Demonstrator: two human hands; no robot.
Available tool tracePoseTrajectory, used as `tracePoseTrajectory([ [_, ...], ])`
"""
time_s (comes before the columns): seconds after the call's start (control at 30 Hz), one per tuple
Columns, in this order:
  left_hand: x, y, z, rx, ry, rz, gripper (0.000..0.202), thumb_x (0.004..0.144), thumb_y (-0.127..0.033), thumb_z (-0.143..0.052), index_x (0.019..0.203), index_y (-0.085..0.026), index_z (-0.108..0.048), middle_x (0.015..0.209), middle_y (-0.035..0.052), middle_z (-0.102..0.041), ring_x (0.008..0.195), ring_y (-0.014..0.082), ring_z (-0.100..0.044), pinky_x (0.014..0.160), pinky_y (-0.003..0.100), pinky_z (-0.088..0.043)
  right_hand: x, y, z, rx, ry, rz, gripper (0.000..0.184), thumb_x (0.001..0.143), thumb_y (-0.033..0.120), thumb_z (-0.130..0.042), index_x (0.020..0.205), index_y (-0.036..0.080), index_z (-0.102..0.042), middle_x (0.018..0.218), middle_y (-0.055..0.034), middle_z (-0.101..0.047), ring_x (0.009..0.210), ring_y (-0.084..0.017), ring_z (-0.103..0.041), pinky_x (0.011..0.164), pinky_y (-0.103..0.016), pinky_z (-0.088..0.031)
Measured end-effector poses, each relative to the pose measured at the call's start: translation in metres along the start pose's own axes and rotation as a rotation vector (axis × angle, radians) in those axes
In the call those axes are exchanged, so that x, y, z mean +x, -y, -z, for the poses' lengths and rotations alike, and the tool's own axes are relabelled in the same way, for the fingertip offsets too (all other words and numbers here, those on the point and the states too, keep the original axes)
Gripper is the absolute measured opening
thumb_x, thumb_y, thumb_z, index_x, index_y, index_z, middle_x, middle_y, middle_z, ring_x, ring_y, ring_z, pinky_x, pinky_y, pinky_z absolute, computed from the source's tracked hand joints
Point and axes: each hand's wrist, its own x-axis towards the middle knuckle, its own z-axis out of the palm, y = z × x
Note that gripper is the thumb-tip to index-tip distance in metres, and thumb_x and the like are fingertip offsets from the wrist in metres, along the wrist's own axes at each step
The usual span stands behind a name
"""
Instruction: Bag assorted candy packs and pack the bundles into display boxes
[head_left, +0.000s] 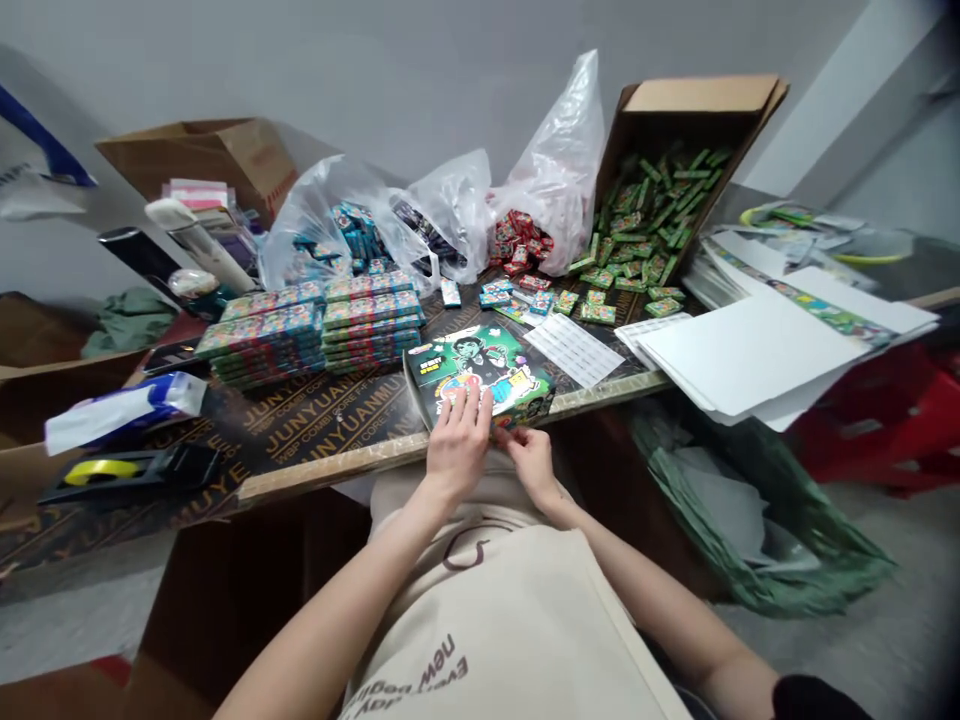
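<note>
A green and black printed cardboard box [480,365] with cartoon figures lies at the table's front edge. My left hand [459,440] rests on its top with fingers stretched out flat. At the box's front side my right hand [529,462] is closed, thumb and fingertips pinching at the lower front edge; the fingertips are partly hidden. Just right of the box lies a white sheet of labels [574,350]. Behind it are several small green packs [598,312], a few blue packs [495,292] and a red pack [534,283].
Stacks of flat printed boxes [373,320] stand left. Plastic bags hold blue packs [360,232] and red packs [519,238]; a tilted carton [705,97] holds green ones. White sheets [750,350] overhang the right edge. A tape dispenser [176,470] sits front left; a green sack [780,560] lies below.
</note>
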Motion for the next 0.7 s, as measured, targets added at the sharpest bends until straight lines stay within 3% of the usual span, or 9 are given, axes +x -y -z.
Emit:
tracePoseTrajectory([
  [0.2, 0.001, 0.003, 0.002, -0.02, 0.022, -0.011, 0.055, 0.077, -0.016, -0.048, 0.131, -0.018, -0.038, 0.136, 0.0131, -0.041, 0.127, 0.028, -0.034, 0.103, 0.047, -0.027, 0.009, -0.022, 0.005, -0.15, -0.058, -0.085, 0.05, 0.066, 0.056, -0.059, 0.041, 0.014, -0.05, 0.04, 0.0021, -0.04, 0.043, -0.007, -0.032, 0.044, -0.022, -0.024],
  [0.4, 0.008, -0.009, 0.008, 0.022, 0.044, -0.016, 0.064, 0.074, -0.029, -0.059, 0.13, -0.009, -0.037, 0.137, 0.0228, -0.034, 0.128, 0.0358, -0.028, 0.104, 0.056, -0.019, 0.001, -0.045, 0.045, -0.389, -0.055, -0.044, 0.051, 0.068, 0.057, -0.058, 0.04, 0.016, -0.045, 0.038, 0.0033, -0.036, 0.043, -0.008, -0.032, 0.045, -0.022, -0.025],
  [0.5, 0.015, -0.007, 0.008, 0.007, 0.068, -0.012, 0.054, 0.076, -0.03, -0.059, 0.123, -0.006, -0.045, 0.131, 0.0256, -0.042, 0.124, 0.0375, -0.035, 0.1, 0.052, -0.028, 0.011, -0.036, 0.074, -0.367, -0.155, 0.039, 0.045, 0.076, 0.055, -0.05, 0.055, 0.015, -0.055, 0.051, 0.0004, -0.049, 0.052, -0.011, -0.042, 0.053, -0.023, -0.034],
  [0.6, 0.018, -0.006, 0.008, 0.006, 0.081, -0.023, 0.045, 0.082, -0.03, -0.051, 0.12, -0.006, -0.047, 0.127, 0.0259, -0.046, 0.122, 0.0362, -0.039, 0.098, 0.049, -0.033, 0.044, -0.015, 0.094, -0.246, -0.29, 0.195, 0.041, 0.08, 0.055, -0.045, 0.08, 0.016, -0.059, 0.078, -0.0053, -0.059, 0.072, -0.016, -0.053, 0.068, -0.026, -0.042],
  [0.63, 0.018, -0.007, 0.007, 0.007, 0.074, -0.019, 0.046, 0.082, -0.031, -0.051, 0.12, -0.006, -0.046, 0.127, 0.0263, -0.045, 0.122, 0.0368, -0.038, 0.097, 0.05, -0.033, 0.06, -0.008, 0.096, -0.178, -0.273, 0.192, 0.043, 0.079, 0.056, -0.044, 0.086, 0.017, -0.059, 0.084, -0.0063, -0.06, 0.077, -0.017, -0.055, 0.07, -0.026, -0.043],
  [0.7, 0.017, -0.013, 0.003, 0.025, 0.046, 0.002, 0.053, 0.079, -0.033, -0.055, 0.124, -0.008, -0.042, 0.13, 0.0264, -0.041, 0.125, 0.0399, -0.032, 0.098, 0.055, -0.029, 0.092, 0.004, 0.092, -0.02, -0.108, 0.03, 0.048, 0.078, 0.061, -0.041, 0.097, 0.019, -0.057, 0.089, -0.0067, -0.061, 0.077, -0.017, -0.058, 0.067, -0.026, -0.045],
])
